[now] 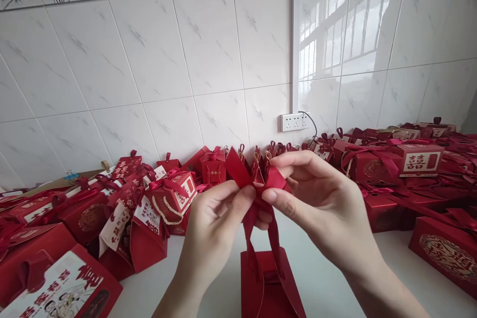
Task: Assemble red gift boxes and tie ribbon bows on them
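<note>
Both hands meet in the middle of the head view around a red satin ribbon (274,241). My left hand (219,223) is closed, thumb pinching the ribbon where its strands cross, and a flat ribbon end sticks up above it. Fingers of my right hand (316,203) are closed on a ribbon loop just to the right. Two ribbon strands run down from the hands to a small red gift box (270,288), standing upright on the white table at the bottom centre. Its sides lean together at the top. The fingertips behind the ribbon are partly hidden.
Many red gift boxes crowd the table on the left, such as a printed box (59,288) and one with gold cord handles (175,198). More boxes (421,159) pile up on the right. A power socket (295,121) is on the tiled wall behind.
</note>
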A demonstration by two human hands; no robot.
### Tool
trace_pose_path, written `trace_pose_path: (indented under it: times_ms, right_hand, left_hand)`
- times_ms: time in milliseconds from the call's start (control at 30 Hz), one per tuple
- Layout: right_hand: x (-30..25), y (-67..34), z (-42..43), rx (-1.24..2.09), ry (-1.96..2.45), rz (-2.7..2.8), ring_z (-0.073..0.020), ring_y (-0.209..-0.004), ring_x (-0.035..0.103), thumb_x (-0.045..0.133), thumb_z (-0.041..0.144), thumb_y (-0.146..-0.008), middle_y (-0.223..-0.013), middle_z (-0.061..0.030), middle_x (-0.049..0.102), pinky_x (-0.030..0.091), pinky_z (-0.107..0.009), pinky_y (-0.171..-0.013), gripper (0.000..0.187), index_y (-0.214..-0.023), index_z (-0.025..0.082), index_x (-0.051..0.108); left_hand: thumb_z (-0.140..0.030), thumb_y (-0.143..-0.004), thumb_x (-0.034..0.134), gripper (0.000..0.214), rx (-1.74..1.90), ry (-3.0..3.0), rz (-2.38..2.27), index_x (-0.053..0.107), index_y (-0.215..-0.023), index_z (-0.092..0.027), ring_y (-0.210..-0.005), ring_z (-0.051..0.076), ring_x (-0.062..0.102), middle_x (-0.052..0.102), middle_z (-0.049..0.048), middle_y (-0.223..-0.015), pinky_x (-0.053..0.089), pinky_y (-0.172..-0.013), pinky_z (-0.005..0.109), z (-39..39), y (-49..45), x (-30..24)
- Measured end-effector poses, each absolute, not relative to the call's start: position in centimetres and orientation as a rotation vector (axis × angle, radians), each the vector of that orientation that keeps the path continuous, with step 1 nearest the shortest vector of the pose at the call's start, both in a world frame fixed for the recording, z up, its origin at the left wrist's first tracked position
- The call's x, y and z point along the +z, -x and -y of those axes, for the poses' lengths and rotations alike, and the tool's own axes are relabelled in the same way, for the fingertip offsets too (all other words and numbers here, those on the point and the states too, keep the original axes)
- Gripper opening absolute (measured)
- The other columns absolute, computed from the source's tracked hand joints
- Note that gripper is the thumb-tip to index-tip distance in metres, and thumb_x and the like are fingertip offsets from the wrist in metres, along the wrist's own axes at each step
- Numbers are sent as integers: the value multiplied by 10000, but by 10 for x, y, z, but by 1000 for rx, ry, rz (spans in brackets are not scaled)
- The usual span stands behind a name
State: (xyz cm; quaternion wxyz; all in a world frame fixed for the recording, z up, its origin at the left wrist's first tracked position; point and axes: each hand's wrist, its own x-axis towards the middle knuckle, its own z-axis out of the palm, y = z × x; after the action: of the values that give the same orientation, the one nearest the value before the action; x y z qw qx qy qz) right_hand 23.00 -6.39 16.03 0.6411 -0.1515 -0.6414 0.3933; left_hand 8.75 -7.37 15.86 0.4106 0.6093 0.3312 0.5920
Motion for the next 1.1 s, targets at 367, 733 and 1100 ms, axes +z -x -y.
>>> trace_pose_path:
  times_ms: [367, 733, 1100]
  right_hand:
    - [168, -245, 68, 172, 508, 2107, -161, -739, 611, 583, 201, -856, -819, -29, 692, 510, -304, -693, 51, -873, 216, 629]
    - [159, -239, 62, 143, 659, 1964, -156, -827, 608, 661, 170, -785, -942, -35, 621, 524, -267, -698, 229, -955, 224, 519]
    - [160, -240, 59, 364, 956, 2043, -104, -536, 536, 593, 229, -816, -635, 41, 598, 426, -216, -497, 73, -793, 220, 525]
  left_hand:
    - [-413, -743, 674, 248, 1616, -1472, -963, 676, -707, -168, -657, 163, 608, 639, 37, -671, 524, -631, 252, 72, -86, 162]
    - [-398, -764, 660, 216, 1629, -1491, -941, 680, -738, -184, -710, 180, 631, 682, 49, -726, 512, -629, 250, 73, -85, 160]
    - [-314, -835, 603, 145, 1661, -1820, -957, 701, -799, -213, -928, 176, 631, 674, 50, -965, 528, -747, 214, 72, -81, 160]
